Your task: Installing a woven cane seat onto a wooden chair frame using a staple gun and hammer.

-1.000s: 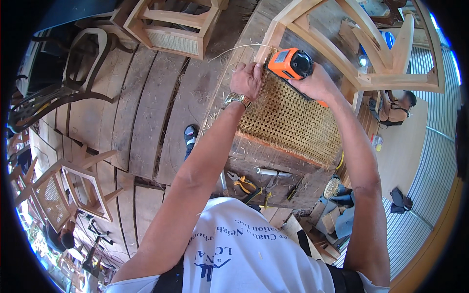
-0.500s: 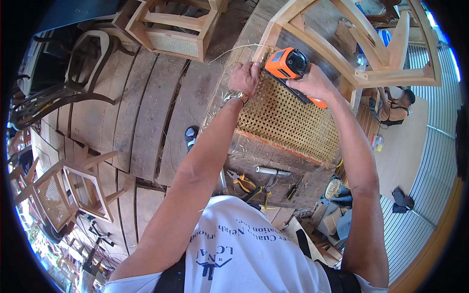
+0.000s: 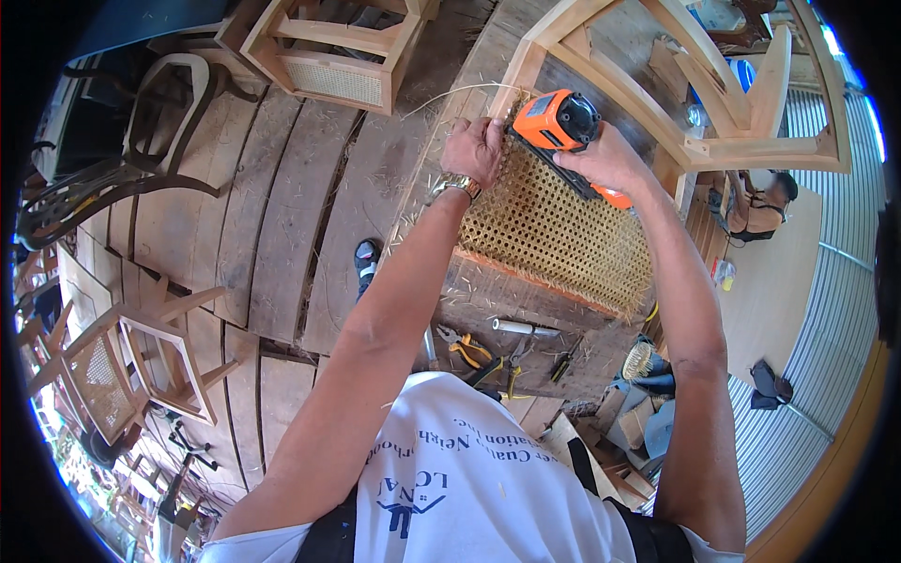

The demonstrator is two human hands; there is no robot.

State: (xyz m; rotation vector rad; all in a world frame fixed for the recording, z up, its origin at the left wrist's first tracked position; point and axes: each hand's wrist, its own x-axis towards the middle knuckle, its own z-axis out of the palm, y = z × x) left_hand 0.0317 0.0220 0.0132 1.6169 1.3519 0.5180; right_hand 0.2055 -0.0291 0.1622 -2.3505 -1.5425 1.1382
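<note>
My right hand (image 3: pixel 615 167) is wrapped round the handle of an orange and black nail gun (image 3: pixel 546 118). Its nose points down onto the far left part of a woven cane panel (image 3: pixel 554 230), on a wooden chair frame (image 3: pixel 605 80). My left hand (image 3: pixel 473 150) has its fingers curled at the panel's left edge, close to the tool's nose, seemingly gripping the cane there; the fingertips are partly hidden. Loose cane ends stick out along the panel's near edge. One long strand (image 3: pixel 450 94) arcs out past my left hand.
Pliers (image 3: pixel 467 349), cutters (image 3: pixel 515 361), a white roll (image 3: pixel 524 327) and a brush (image 3: pixel 641 361) lie on the near side of the wooden bench. Chair frames (image 3: pixel 333 56) stand on the plank floor to the left. A person (image 3: pixel 758 206) sits at the right beside a pale board (image 3: pixel 774 291).
Both hands and the nail gun hold nearly the same place. The tool has shifted only very slightly, and the whole view has moved a touch.
</note>
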